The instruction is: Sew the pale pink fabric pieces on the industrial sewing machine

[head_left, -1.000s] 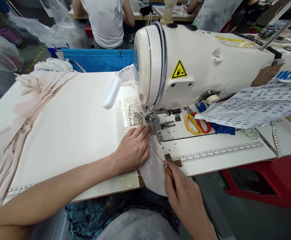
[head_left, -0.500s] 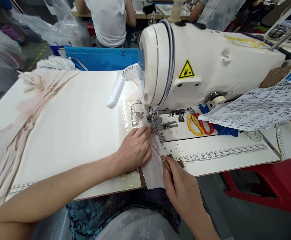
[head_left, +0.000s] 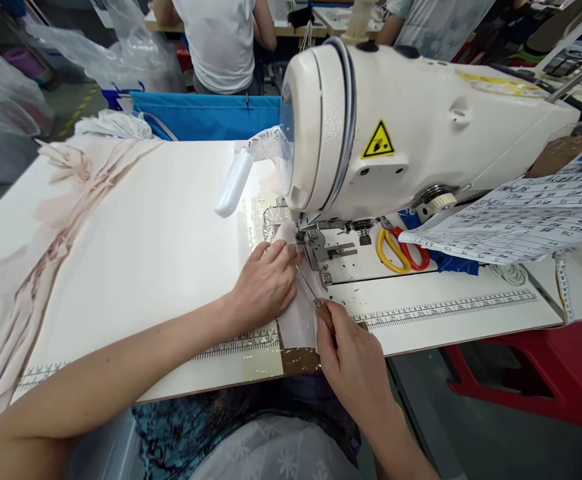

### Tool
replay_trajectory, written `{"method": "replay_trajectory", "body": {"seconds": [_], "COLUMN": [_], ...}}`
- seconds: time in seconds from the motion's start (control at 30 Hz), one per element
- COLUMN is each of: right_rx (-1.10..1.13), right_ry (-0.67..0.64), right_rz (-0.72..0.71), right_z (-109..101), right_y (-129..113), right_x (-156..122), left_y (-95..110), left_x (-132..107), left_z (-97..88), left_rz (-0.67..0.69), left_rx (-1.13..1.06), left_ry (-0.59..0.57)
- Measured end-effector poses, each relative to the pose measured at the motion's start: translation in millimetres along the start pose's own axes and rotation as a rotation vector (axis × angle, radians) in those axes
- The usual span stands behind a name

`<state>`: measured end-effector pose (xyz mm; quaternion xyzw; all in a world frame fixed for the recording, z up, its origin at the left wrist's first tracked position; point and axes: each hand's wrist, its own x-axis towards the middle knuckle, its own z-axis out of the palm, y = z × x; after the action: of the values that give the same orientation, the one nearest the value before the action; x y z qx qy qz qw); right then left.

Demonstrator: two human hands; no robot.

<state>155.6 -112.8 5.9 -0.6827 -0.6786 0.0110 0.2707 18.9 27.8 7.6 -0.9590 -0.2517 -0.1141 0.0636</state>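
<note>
Left hand (head_left: pixel 265 283) on pale fabric (head_left: pixel 295 325), toward front edge of surface (head_left: pixel 171 220), grip unclear | right hand (head_left: pixel 355 360) clamped around wooden-handled awl (head_left: pixel 324 315) | hands apart

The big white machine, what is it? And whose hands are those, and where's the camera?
It's a sewing machine. The bare hands belong to the person wearing the camera on their head, so you look forward and down at what they're doing. The left hand rests on pale cloth, close in front of the machine. The right hand holds a thin pointed tool by its wooden handle; whether the tip touches the cloth is hard to tell. On the right lie scissors with one yellow and one red handle, and a ruler runs along the white table. Pink fabric is bunched at the far left.
</note>
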Motion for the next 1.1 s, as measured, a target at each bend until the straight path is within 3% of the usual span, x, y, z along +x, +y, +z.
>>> {"method": "replay_trajectory", "body": {"seconds": [0.17,0.4,0.67,0.9,1.1], "right_rx": [0.060,0.077,0.083,0.103,0.158], "right_ry": [-0.027,-0.033,0.007,-0.022,-0.034], "right_rz": [0.036,0.037,0.035,0.160,0.225], "right_z": [0,-1,-9,-23,-20], "right_y": [-6,-6,2,18,26], "right_x": [-7,-7,-18,-27,-29], "left_y": [-9,10,12,18,18], "left_x": [-1,-6,-6,-8,-8], "left_z": [1.5,2.6,1.9,0.1,-1.9], "left_rz": [0.018,0.072,0.073,0.048,0.074], "left_rx": [0.050,-0.047,0.007,-0.031,0.011], "left_ry": [0.035,0.078,0.045,0.029,-0.024]}}
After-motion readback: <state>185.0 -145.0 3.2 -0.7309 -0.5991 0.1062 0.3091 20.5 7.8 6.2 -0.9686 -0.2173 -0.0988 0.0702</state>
